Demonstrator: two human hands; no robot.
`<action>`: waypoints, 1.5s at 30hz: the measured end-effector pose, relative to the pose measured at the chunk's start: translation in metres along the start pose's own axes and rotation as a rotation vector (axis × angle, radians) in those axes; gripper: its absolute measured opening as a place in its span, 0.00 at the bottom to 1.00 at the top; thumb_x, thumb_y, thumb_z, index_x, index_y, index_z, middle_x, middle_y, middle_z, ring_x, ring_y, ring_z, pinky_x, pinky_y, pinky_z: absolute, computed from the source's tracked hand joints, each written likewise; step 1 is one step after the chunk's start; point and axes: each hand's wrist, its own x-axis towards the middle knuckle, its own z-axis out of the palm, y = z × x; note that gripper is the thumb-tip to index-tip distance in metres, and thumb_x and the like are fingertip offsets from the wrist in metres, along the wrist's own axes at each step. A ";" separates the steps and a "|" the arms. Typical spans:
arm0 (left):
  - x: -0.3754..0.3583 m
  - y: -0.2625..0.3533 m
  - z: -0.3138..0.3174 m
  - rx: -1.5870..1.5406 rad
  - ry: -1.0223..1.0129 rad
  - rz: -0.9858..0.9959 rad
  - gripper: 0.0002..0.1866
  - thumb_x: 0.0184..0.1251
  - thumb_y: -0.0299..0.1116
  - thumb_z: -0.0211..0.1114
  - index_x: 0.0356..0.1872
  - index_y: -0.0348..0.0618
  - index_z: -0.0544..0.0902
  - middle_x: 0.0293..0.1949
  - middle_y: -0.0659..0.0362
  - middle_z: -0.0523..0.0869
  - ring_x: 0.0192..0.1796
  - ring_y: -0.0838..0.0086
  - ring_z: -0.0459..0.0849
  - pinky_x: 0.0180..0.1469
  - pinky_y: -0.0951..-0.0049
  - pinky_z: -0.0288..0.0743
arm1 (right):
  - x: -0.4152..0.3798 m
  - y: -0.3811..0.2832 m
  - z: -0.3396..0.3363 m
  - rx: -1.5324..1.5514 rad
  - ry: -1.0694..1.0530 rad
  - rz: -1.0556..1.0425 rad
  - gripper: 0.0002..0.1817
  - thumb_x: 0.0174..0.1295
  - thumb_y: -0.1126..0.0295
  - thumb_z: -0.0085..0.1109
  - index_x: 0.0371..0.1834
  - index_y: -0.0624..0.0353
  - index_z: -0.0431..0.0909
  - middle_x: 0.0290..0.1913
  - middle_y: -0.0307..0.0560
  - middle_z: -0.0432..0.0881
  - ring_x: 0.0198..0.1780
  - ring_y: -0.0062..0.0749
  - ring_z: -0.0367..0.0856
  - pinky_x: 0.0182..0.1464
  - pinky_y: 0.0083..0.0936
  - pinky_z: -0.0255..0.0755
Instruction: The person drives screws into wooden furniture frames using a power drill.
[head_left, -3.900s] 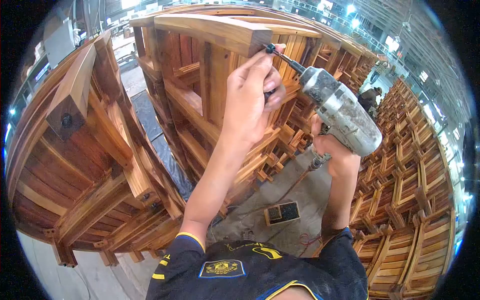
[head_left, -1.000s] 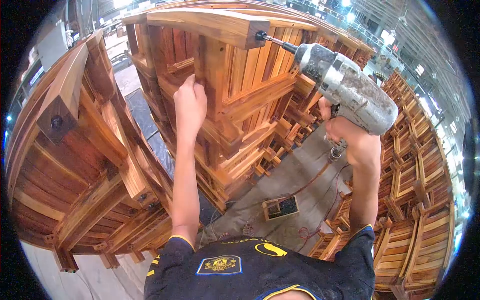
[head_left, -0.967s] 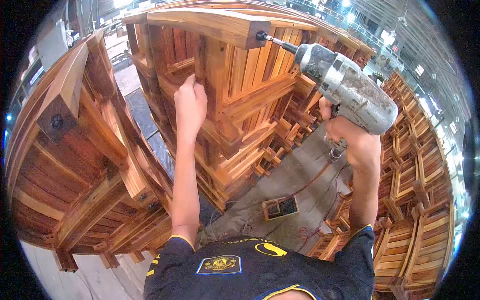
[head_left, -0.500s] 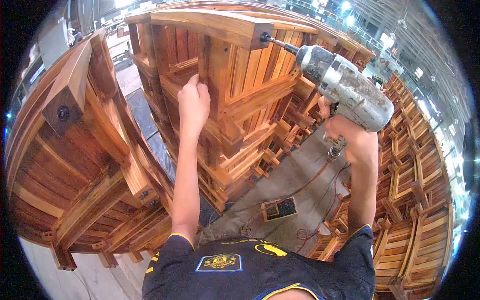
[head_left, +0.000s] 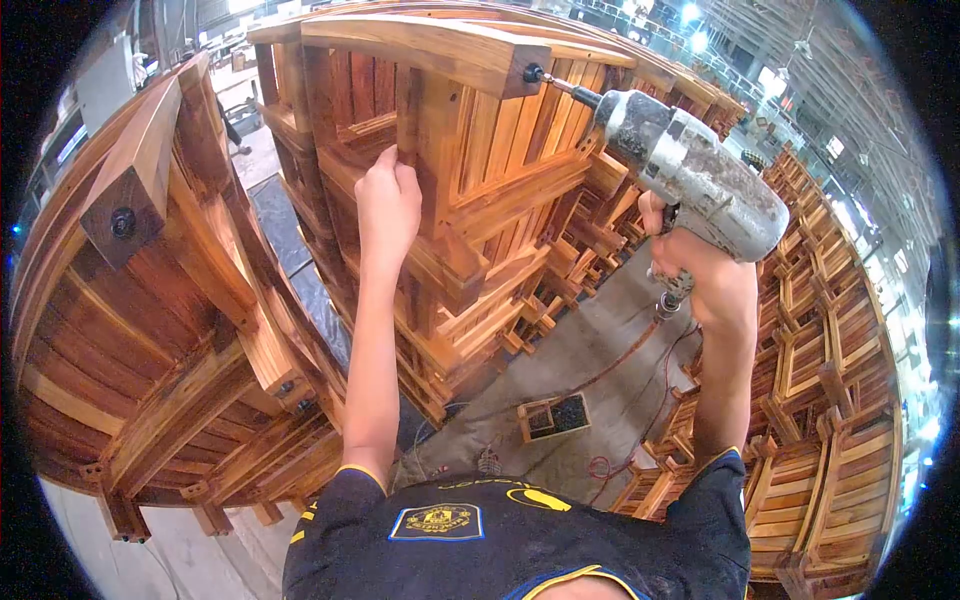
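Note:
My right hand (head_left: 690, 250) is wrapped round the grip of a worn grey air impact driver (head_left: 700, 165). The driver's long bit meets a round black foot pad (head_left: 533, 72) on the end of a wooden leg (head_left: 420, 50). My left hand (head_left: 388, 205) is closed in front of the stacked wooden furniture frame (head_left: 440, 150), near an upright post. Whatever its curled fingers hold, if anything, is hidden. At left, another leg end (head_left: 122, 222) carries a similar black pad.
More slatted wooden furniture (head_left: 170, 370) stands close on my left, and another stack (head_left: 840, 400) lines the right. A small wooden box (head_left: 555, 417) with dark pieces sits on the floor. A red hose (head_left: 622, 358) runs across the floor near my right arm.
The driver body has shifted slightly right while its bit stays at the black pad. My left hand keeps its place. A person's leg now shows at the back left.

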 end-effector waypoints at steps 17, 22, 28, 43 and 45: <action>-0.102 0.026 -0.039 -0.948 -0.157 -0.575 0.15 0.71 0.28 0.48 0.52 0.38 0.79 0.17 0.70 0.70 0.17 0.86 0.66 0.17 0.80 0.59 | -0.048 0.059 0.002 0.112 0.299 0.083 0.25 0.32 0.83 0.56 0.43 0.68 0.78 0.35 0.47 0.81 0.28 0.28 0.76 0.28 0.21 0.68; -0.206 0.001 -0.038 -1.267 -0.625 -1.237 0.20 0.69 0.32 0.52 0.59 0.39 0.74 0.19 0.69 0.67 0.20 0.85 0.63 0.20 0.83 0.54 | -0.106 0.109 0.014 0.324 0.272 0.343 0.28 0.34 0.86 0.57 0.47 0.70 0.77 0.41 0.52 0.82 0.42 0.34 0.82 0.40 0.27 0.78; -0.264 -0.038 -0.025 -1.301 -0.708 -1.434 0.24 0.63 0.25 0.49 0.61 0.31 0.70 0.28 0.59 0.75 0.20 0.84 0.64 0.21 0.82 0.57 | -0.151 0.159 0.048 0.377 0.041 0.525 0.14 0.40 0.82 0.58 0.34 0.65 0.75 0.27 0.43 0.76 0.21 0.26 0.71 0.23 0.22 0.65; -0.271 -0.059 -0.006 -1.348 -0.654 -1.448 0.22 0.64 0.26 0.48 0.59 0.30 0.70 0.26 0.62 0.72 0.20 0.82 0.64 0.20 0.82 0.56 | -0.177 0.200 0.074 0.423 0.063 0.616 0.14 0.44 0.85 0.57 0.37 0.66 0.75 0.28 0.42 0.77 0.20 0.24 0.72 0.22 0.22 0.66; -0.274 -0.057 -0.007 -1.355 -0.681 -1.434 0.19 0.66 0.28 0.48 0.56 0.32 0.73 0.23 0.65 0.70 0.19 0.82 0.63 0.19 0.81 0.55 | -0.181 0.208 0.074 0.412 0.061 0.635 0.12 0.47 0.84 0.60 0.36 0.64 0.75 0.27 0.41 0.77 0.21 0.22 0.73 0.22 0.21 0.66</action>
